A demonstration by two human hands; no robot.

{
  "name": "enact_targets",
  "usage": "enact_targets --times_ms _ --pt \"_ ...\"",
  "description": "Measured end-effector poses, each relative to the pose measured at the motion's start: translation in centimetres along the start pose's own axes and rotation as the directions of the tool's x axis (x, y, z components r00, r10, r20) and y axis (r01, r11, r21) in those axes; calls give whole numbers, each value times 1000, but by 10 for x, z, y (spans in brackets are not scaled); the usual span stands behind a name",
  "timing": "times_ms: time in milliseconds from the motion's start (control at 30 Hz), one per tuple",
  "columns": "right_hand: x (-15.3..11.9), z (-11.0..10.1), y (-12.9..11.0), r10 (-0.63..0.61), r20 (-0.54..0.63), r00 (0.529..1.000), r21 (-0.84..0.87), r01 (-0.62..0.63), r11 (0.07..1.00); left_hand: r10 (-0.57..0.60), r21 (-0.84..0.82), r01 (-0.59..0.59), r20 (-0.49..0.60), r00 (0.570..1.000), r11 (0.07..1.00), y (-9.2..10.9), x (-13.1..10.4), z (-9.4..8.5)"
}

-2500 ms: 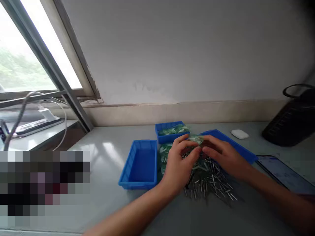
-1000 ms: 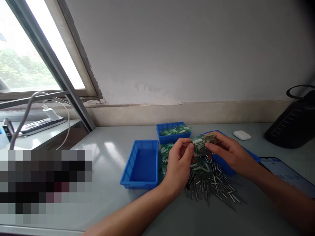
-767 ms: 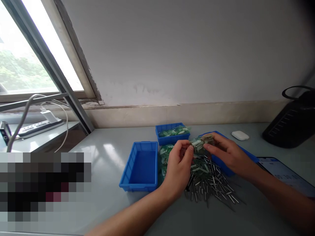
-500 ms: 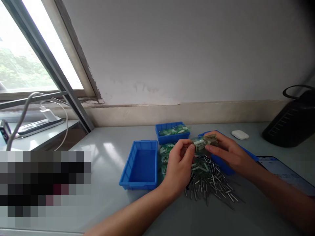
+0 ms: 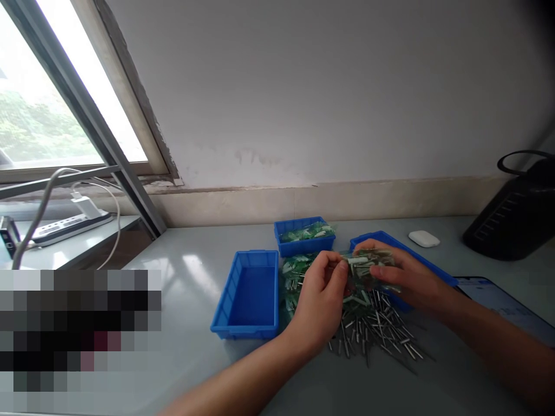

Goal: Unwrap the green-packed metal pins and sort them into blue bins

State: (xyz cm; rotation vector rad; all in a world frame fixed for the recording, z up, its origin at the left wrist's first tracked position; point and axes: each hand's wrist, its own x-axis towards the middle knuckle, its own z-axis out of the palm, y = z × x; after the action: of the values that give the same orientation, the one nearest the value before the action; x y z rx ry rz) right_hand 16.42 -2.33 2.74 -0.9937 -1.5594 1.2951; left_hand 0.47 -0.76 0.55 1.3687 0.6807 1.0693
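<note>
My left hand [image 5: 323, 294] pinches the left end of a clear green plastic packet [image 5: 366, 266] holding pale pieces. Around the packet's right side are the fingers of my right hand [image 5: 401, 274]. Beneath both hands lies a pile of metal rivet-like pins [image 5: 390, 323], with more green packets [image 5: 297, 268] at its left. An empty blue bin [image 5: 254, 294] stands left of the pile. Behind it, a smaller blue bin [image 5: 303, 248] contains green packets. A third blue bin [image 5: 437, 271] is partly hidden behind my right hand.
A white case [image 5: 424, 238] and a large black bottle [image 5: 511, 214] stand at the back right. A phone [image 5: 507, 306] lies by my right forearm. At the left are a power strip [image 5: 71, 225] with cables and a metal frame.
The packet has moved slightly down and right with both hands, and its pale contents look more spread. The view has shifted slightly.
</note>
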Motion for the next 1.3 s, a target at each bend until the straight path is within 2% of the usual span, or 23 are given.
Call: enact_targets --times_ms 200,433,500,633,767,933,1033,1300 --pt "2 -6 9 -7 40 999 112 2 994 2 -1 -2 39 999 1000 0 0 -1" --pt "1 -4 6 18 84 996 129 -29 991 8 17 -9 84 996 1000 -2 -2 -1" --pt "1 -6 5 -24 39 999 158 17 987 15 14 -16 70 997 1000 -4 0 -3" --pt "2 -14 2 -81 -157 984 163 107 981 3 35 -3 -19 1000 999 -7 7 -9" --pt "4 -19 6 -107 -243 964 15 114 993 -4 38 5 -36 999 999 -8 7 -8" --pt "4 -14 8 -80 -190 979 -272 26 962 22 12 -22 -9 1000 1000 -5 0 0" --pt "3 -11 5 -74 -174 982 -339 11 941 13 14 -13 -31 999 1000 -4 -1 1" --pt "4 -10 8 -146 -271 951 -406 24 914 52 15 -52 -7 999 999 3 -4 0"
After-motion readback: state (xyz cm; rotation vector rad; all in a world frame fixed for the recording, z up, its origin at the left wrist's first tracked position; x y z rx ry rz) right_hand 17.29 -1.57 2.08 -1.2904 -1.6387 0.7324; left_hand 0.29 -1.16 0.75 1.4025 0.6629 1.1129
